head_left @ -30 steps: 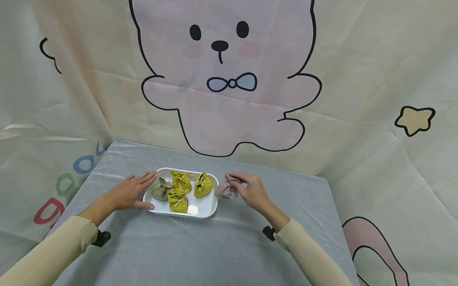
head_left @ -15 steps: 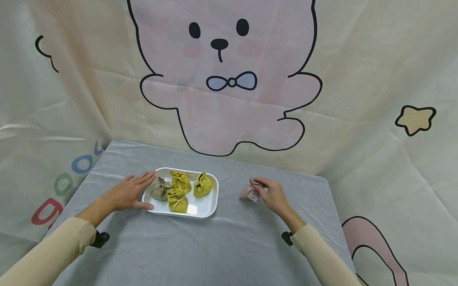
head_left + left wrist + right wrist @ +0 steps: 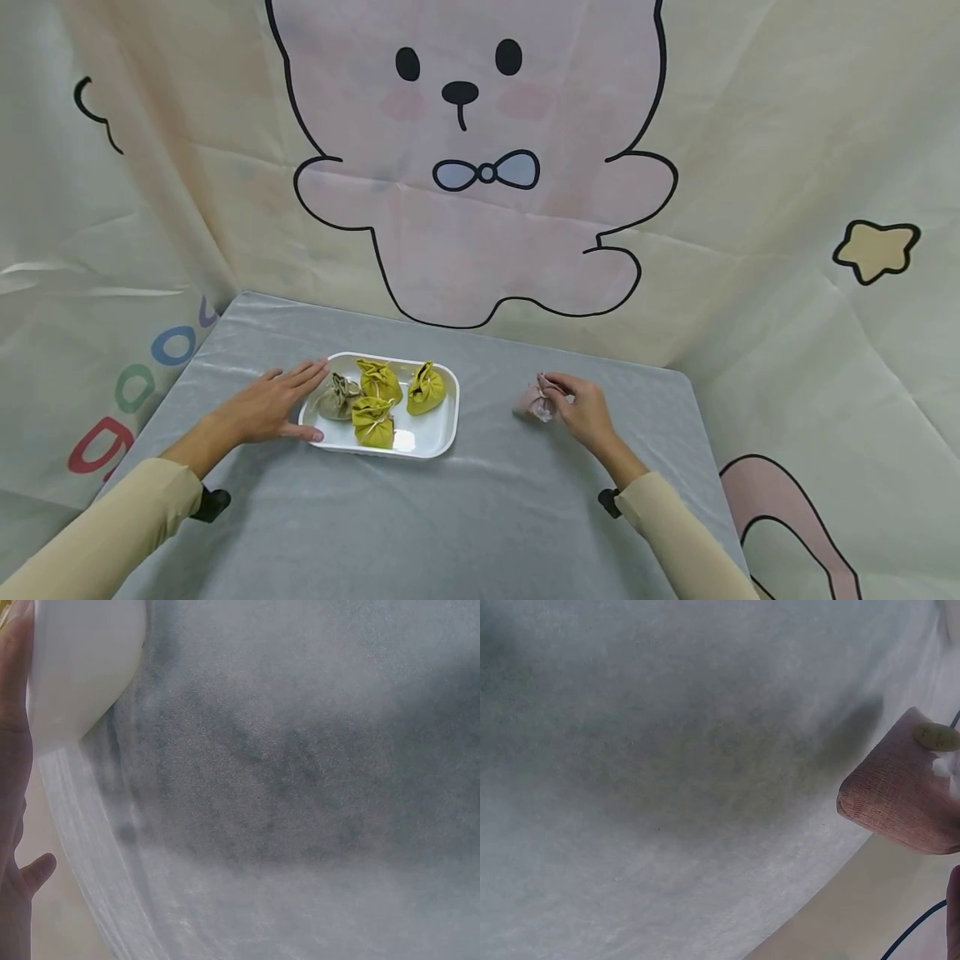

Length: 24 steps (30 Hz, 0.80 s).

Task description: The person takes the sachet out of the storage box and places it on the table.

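A small pink drawstring pouch (image 3: 530, 402) is pinched at its gathered neck by my right hand (image 3: 588, 412), right of the white tray (image 3: 431, 435). The right wrist view shows the pouch (image 3: 900, 795) near the cloth with a shadow beside it; whether it touches, I cannot tell. My left hand (image 3: 273, 404) rests against the tray's left end, fingers extended and thumb spread. In the tray sit a grey-green pouch (image 3: 337, 400) on the left and three yellow-green pouches, one at the back (image 3: 380, 382), one in front (image 3: 373, 425) and one toward the right (image 3: 426, 392).
A grey cloth (image 3: 450, 525) covers the table. Behind its far edge hangs a pale curtain (image 3: 750, 208) printed with a bear (image 3: 480, 242), with further curtain on both sides. Dark cameras sit at both wrists.
My right hand has carried the pink pouch from beside the tray's right rim out to the right over the cloth. It slowed in the last half second. The left hand has stayed put.
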Available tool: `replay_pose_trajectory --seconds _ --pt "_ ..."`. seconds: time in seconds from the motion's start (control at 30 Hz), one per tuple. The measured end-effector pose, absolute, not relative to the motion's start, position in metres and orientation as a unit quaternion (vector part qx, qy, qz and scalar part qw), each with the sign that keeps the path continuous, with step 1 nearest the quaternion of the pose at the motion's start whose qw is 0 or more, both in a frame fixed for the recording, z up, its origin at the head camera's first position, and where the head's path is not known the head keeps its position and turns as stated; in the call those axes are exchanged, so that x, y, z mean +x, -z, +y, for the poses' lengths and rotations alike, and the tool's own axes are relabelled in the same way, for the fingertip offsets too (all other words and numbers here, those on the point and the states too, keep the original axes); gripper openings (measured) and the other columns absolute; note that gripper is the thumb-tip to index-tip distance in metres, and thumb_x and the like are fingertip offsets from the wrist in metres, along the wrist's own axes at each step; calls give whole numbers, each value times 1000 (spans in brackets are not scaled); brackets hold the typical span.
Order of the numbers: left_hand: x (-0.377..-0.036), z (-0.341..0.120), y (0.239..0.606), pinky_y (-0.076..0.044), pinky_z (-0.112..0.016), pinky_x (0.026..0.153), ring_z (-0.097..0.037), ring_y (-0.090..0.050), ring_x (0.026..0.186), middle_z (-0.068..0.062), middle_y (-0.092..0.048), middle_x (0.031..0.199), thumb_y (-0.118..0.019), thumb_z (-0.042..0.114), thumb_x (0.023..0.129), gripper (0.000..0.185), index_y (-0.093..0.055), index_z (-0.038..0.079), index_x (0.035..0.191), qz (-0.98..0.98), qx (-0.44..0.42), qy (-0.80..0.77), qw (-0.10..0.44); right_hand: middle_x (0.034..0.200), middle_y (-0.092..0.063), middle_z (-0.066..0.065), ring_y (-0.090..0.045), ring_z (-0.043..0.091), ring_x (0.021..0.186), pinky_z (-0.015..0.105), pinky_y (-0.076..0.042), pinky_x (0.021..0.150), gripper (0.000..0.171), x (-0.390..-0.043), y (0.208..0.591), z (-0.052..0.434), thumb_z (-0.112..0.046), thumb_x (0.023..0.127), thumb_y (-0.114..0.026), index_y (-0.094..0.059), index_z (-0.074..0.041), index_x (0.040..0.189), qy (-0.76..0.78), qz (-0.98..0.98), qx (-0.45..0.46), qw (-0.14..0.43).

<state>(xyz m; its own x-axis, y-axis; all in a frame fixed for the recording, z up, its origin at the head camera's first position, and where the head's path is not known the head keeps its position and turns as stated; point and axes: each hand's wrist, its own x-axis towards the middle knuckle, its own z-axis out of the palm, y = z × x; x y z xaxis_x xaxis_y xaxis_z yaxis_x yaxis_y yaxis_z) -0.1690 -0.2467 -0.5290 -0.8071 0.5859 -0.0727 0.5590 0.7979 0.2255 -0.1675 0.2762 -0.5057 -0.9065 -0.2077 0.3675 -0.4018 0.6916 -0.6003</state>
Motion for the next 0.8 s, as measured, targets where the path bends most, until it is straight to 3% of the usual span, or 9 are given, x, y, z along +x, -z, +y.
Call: replay_pose_trajectory --seconds 0.33,0.6,0.8 --pt "-167 -246 528 -34 -67 103 -40 -34 143 -20 -30 159 -67 71 79 108 -35 -1 153 943 313 -100 61 107 -74 12 -72 25 94 45 -56 80 27 -165 521 280 -4 88 -74 -73 -1 115 -349 -922 139 93" --pt "-166 -248 529 -34 -67 103 -41 -34 143 -20 -30 159 -65 72 79 108 -34 -1 153 943 312 -101 61 106 -74 11 -70 25 92 46 -55 79 30 -167 520 278 -6 88 -75 -71 -1 117 -339 -924 145 106" --pt "-169 -250 529 -34 -67 103 -40 -33 143 -19 -30 160 -64 73 80 108 -34 0 153 944 312 -93 57 114 -72 13 -71 25 94 45 -57 79 39 -173 510 267 -11 88 -77 -67 -2 125 -322 -927 156 109"
